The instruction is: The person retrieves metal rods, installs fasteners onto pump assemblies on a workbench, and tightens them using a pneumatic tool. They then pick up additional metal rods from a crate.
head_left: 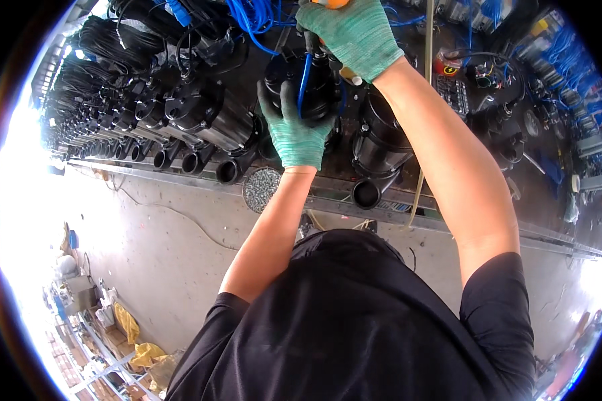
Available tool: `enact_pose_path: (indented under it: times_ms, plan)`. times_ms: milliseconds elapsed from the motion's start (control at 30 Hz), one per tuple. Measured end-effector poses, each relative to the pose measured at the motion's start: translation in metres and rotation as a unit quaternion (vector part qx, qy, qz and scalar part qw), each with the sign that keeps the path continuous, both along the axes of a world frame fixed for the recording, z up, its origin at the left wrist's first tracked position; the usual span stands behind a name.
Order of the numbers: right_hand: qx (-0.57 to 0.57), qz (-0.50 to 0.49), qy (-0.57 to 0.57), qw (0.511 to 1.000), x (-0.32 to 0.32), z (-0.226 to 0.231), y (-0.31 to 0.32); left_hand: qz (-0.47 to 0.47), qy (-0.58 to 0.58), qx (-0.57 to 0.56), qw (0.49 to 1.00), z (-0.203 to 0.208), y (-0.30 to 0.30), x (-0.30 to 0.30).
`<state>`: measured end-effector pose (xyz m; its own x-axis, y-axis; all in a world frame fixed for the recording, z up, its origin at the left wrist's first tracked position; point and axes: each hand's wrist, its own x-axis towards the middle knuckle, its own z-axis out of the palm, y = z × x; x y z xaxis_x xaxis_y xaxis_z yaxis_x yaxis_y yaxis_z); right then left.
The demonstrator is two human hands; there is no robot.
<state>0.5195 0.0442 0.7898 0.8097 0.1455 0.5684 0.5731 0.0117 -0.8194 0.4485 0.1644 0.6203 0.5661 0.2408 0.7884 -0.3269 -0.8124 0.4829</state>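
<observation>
The left hand (297, 130) is clasping the black pump (318, 87) between widely spread fingers, apparently steadying it on the bench (331, 190). Above, the right hand (351, 37) is gripping an orange tool (331, 3), seemingly for control. Similar pumps (207, 110) are standing leftward, apparently aligned for reach.

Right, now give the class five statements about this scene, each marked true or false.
1. The green-gloved right hand is higher in the picture than the green-gloved left hand. True.
2. The left hand touches a white cardboard box. False: it touches a black, cylindrical housing.
3. A round heap of small silvery pieces shows below and left of the left hand. True.
4. Yellow cables lie bundled at the far upper left. False: the bundled cables there are black.
5. An orange object shows at the right hand, cut off by the top edge. True.
</observation>
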Motion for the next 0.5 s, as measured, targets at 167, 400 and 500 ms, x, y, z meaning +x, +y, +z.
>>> enact_pose_path:
  times_ms: [167, 400, 500]
  plan:
    - [0.003, 0.025, 0.047, 0.999, -0.005, 0.002, -0.007, -0.026, -0.022, 0.027, 0.999, -0.004, 0.005, -0.002]
    - [0.007, 0.007, 0.032, 0.999, -0.007, 0.002, -0.006, -0.110, 0.046, -0.122, 0.985, -0.016, 0.005, -0.002]
    - [0.003, 0.017, 0.023, 1.000, -0.007, 0.002, -0.006, -0.176, 0.099, -0.285, 0.937, -0.011, -0.011, -0.009]
